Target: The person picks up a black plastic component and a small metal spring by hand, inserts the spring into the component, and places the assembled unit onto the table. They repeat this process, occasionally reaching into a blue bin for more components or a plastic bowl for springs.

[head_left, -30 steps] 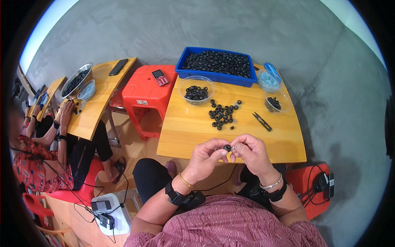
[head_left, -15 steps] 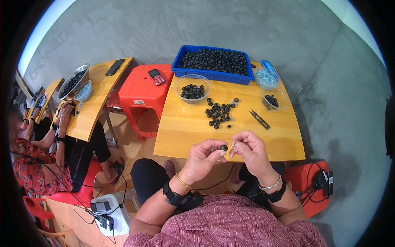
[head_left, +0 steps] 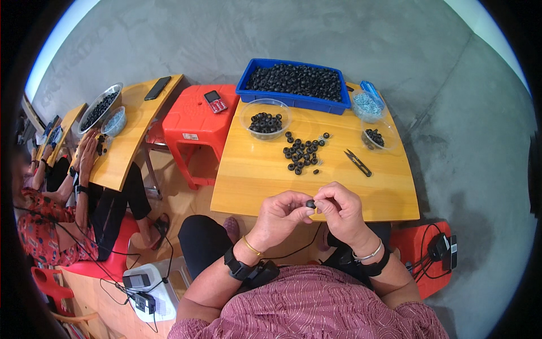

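Between the thumb and fingers of my left hand [head_left: 278,217] is a small round black bead-like piece [head_left: 311,204]. My right hand [head_left: 345,217] is closed in a pinch and meets that piece from the right; what its fingertips hold is hidden. Both hands are over the table's front edge. Beyond them a loose group of black bead-like pieces [head_left: 300,151], some showing holes, lies on the wooden table [head_left: 248,183]. To the right of this group rest black thread snips [head_left: 358,163].
A blue tray [head_left: 293,104] of black pieces stands at the back. Clear bowls hold more pieces [head_left: 264,123], pale blue bits [head_left: 368,105] and a few pieces [head_left: 374,137]. A red stool [head_left: 195,124] with a phone [head_left: 215,101] adjoins on the left; a co-worker's hands [head_left: 86,157] are further left.
My right hand has moved left, bringing its fingertips against the black piece. The small pale bit seen in its pinch before is now hidden. My left hand has hardly moved.
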Demonstrator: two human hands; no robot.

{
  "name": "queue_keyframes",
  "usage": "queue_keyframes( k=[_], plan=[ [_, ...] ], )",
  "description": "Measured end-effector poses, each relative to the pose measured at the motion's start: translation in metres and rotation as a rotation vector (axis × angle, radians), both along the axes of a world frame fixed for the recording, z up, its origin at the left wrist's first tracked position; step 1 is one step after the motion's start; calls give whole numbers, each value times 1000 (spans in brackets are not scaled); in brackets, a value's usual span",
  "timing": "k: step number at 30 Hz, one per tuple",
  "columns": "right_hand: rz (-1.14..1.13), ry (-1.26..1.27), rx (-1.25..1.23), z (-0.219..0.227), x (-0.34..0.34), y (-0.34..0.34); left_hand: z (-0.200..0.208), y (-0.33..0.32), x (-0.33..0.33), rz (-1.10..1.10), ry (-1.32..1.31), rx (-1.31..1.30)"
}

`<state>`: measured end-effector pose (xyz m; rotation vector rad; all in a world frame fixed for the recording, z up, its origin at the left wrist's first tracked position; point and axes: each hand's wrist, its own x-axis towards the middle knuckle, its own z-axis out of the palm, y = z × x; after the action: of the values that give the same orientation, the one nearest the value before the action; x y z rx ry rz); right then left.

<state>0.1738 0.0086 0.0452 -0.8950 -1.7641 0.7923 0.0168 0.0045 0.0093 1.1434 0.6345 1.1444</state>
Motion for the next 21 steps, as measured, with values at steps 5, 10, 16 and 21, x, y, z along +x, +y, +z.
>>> queue_keyframes(
  k=[5,10,16,21],
  plan=[
    [12,-106,138,3,1,2,-2,2,0,-15,27,-12],
    [-44,-100,36,1,8,3,-9,5,-1,-34,-128,-75],
    [-39,-216,139,2,5,-2,-10,8,-2,-38,-186,-116],
    [-43,-298,168,-6,5,3,-12,12,-8,-9,-49,-163]
  ],
)
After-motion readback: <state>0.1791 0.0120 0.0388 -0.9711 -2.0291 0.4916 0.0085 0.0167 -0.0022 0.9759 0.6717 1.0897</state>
